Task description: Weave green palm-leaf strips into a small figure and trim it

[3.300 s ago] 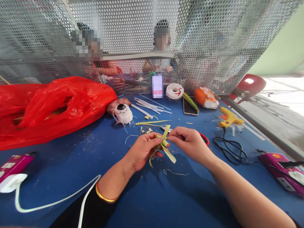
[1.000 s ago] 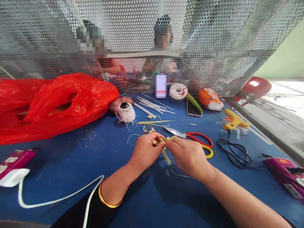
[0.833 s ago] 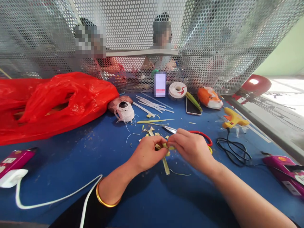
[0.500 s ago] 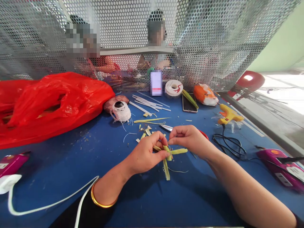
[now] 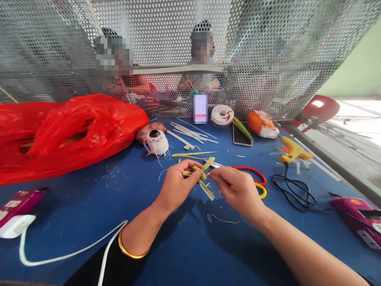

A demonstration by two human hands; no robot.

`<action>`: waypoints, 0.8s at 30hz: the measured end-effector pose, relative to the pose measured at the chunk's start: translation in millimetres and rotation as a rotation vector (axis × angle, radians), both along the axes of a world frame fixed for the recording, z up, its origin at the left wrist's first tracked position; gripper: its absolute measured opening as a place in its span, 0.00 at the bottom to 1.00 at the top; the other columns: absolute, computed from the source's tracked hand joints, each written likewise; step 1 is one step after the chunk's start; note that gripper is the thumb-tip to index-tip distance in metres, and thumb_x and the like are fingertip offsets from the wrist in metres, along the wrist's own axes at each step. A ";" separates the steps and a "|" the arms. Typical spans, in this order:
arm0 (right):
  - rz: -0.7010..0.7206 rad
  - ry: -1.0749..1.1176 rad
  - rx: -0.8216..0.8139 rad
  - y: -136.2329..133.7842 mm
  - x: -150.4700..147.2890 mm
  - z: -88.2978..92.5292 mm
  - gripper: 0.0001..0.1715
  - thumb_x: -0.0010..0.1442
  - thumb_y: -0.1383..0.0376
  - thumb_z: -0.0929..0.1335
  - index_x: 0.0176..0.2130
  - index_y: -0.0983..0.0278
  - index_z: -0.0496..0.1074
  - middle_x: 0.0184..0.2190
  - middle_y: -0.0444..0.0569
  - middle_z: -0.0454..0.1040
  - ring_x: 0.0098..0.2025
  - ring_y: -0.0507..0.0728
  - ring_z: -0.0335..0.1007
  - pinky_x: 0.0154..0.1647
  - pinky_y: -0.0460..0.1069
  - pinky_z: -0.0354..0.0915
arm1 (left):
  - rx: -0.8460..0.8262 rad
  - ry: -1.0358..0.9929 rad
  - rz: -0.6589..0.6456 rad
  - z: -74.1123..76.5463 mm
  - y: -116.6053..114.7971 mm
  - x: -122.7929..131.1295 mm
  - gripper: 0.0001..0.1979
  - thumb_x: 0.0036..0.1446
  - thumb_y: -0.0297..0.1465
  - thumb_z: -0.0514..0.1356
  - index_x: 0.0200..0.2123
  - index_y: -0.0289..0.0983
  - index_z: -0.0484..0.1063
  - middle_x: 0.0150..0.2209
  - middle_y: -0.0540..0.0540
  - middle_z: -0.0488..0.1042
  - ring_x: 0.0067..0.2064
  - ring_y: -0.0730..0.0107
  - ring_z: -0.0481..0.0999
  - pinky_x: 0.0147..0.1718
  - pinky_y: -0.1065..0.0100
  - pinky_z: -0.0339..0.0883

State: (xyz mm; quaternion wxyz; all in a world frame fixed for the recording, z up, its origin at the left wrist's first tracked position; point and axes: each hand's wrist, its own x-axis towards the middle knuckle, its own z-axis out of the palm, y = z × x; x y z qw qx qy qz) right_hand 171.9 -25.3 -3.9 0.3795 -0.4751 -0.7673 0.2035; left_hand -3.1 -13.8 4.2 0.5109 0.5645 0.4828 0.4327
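My left hand point(image 5: 177, 183) pinches a small bundle of crossed yellow-green leaf strips point(image 5: 203, 177) above the blue table point(image 5: 89, 206). One strip points up and right, another hangs down and right. My right hand point(image 5: 236, 188) meets it from the right, fingertips closed on the strips at the crossing. A gold bangle sits on my left wrist. Red-and-yellow-handled scissors point(image 5: 253, 178) lie just behind my right hand, partly hidden by it.
A red plastic bag point(image 5: 68, 131) fills the far left. A spool of white thread point(image 5: 155, 142), loose strips point(image 5: 190, 135), a tape roll point(image 5: 222, 114), a phone point(image 5: 240, 135), a yellow glue gun point(image 5: 293, 150) with black cord and pink devices point(image 5: 357, 214) lie around. Two people sit behind the perforated screen point(image 5: 178, 47).
Both hands stayed joined at the strip bundle and turned it; the strip that stuck out to the right half a second ago now points up, and the hands rose slightly off the table.
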 end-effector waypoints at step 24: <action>0.048 -0.377 0.421 -1.3 6.6 0.2 0.17 0.65 0.71 0.60 0.33 0.65 0.76 0.23 0.45 0.68 0.23 0.50 0.61 0.23 0.47 0.51 | -0.021 0.266 -0.097 1.6 -4.5 5.8 0.08 0.50 0.28 0.60 0.37 0.37 0.70 0.22 0.54 0.72 0.24 0.74 0.70 0.25 0.71 0.60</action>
